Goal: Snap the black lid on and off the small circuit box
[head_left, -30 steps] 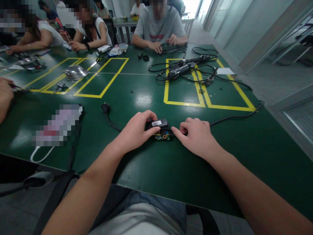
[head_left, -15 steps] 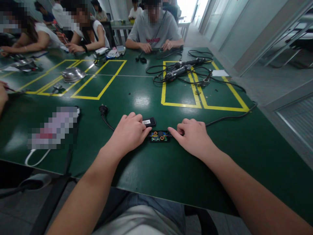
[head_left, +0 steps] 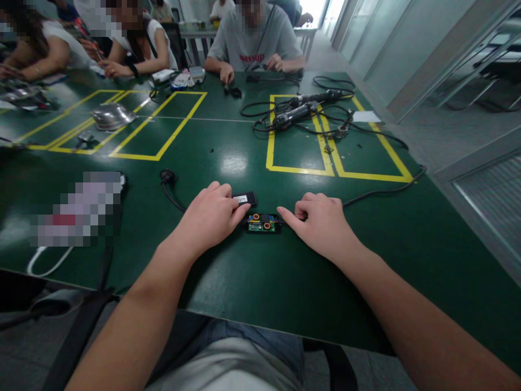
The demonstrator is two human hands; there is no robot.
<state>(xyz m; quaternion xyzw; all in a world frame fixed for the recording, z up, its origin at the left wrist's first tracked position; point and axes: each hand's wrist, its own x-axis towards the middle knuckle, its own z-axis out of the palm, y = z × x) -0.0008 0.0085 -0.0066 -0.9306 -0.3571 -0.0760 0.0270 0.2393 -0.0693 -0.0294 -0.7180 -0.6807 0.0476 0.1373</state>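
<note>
A small open black case with a green circuit board (head_left: 262, 223) lies on the green table (head_left: 260, 271) in front of me. Its black cover with a white label (head_left: 245, 199) lies flat just behind it. My left hand (head_left: 209, 217) rests on the left end of the cover, fingers curled over it. My right hand (head_left: 321, 225) lies on the table at the right of the board, fingers curled, the forefinger tip touching the case's right end. A black cable (head_left: 382, 191) runs from under my right hand to the table's right edge.
A black plug and cord (head_left: 167, 178) lie left of my hands. Electric screwdrivers with tangled cables (head_left: 299, 111) sit in the yellow-taped boxes. A metal dish (head_left: 112, 115) is at far left. Other people sit along the far and left sides.
My left hand has taken the labelled cover off the board and laid it flat on the table behind the case. The right hand has stayed at the case's right end.
</note>
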